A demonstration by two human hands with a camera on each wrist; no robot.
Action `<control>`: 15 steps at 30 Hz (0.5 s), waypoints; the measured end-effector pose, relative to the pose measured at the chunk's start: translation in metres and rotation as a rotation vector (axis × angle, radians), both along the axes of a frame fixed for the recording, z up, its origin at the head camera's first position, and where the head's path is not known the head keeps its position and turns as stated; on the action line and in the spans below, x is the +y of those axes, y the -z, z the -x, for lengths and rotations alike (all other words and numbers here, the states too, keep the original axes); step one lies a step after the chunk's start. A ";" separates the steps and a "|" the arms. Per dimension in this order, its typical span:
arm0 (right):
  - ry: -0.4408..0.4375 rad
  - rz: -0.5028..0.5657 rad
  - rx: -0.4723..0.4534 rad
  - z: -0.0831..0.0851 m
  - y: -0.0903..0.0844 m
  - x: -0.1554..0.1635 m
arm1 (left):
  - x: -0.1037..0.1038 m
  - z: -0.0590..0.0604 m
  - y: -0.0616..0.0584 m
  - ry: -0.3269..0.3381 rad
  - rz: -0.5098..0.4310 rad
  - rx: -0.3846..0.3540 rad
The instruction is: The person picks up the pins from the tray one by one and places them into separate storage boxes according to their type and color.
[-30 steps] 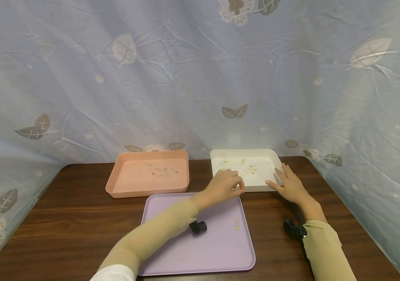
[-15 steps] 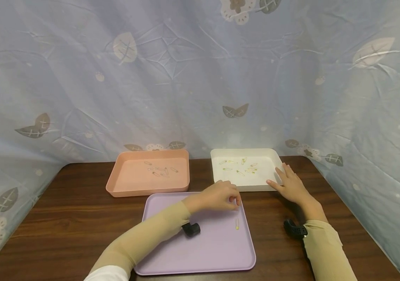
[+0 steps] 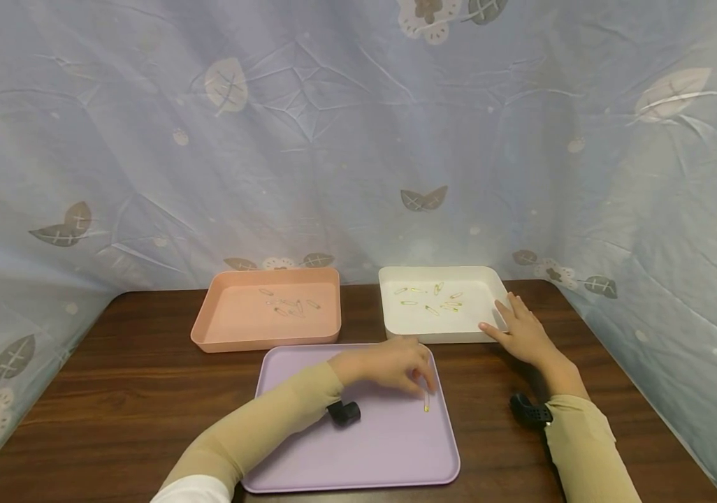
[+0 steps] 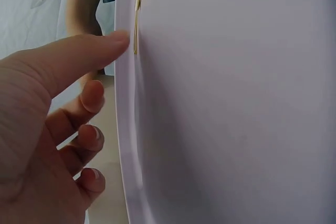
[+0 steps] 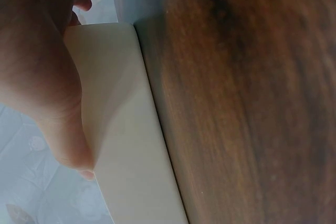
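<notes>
A single gold safety pin [image 3: 426,405] lies near the right edge of the purple tray [image 3: 371,454]. My left hand [image 3: 396,367] hovers over that edge, and in the left wrist view its thumb [image 4: 89,51] is close beside the safety pin [image 4: 136,24]. The other fingers are loosely bent, with nothing between them and the thumb. At the right side of the white tray [image 3: 409,323], my right hand [image 3: 525,335] rests on the rim with its fingers spread. Several gold safety pins [image 3: 432,310] are scattered inside that white tray.
A pink tray [image 3: 233,318] with several silvery safety pins [image 3: 313,304] stands at the back left. All three trays are on a dark wooden table [image 3: 113,405]. A patterned curtain [image 3: 333,175] hangs behind and beside the table. Each wrist wears a black camera.
My left hand has drawn back from the white tray's front edge, down to the safety pin on the purple tray. One more gold pin shows uncovered in the white tray. The right hand stays put.
</notes>
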State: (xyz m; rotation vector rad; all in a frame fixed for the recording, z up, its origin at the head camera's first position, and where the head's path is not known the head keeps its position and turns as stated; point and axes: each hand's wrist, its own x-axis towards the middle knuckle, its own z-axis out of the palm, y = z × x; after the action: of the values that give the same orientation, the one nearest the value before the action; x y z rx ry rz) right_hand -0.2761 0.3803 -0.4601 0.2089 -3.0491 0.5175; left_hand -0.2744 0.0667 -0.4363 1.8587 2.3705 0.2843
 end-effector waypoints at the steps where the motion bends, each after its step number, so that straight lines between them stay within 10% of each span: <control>1: 0.000 0.001 0.000 0.000 0.000 0.000 | 0.000 -0.001 0.000 0.004 0.007 0.001; 15: -0.001 0.005 -0.001 0.001 0.002 0.001 | -0.001 -0.004 0.002 -0.055 0.053 -0.055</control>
State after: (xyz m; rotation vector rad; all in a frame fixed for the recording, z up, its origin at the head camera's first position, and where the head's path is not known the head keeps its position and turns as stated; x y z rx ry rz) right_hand -0.2775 0.3817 -0.4624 0.2100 -3.0482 0.5259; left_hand -0.2705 0.0658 -0.4382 1.7421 2.3714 0.2710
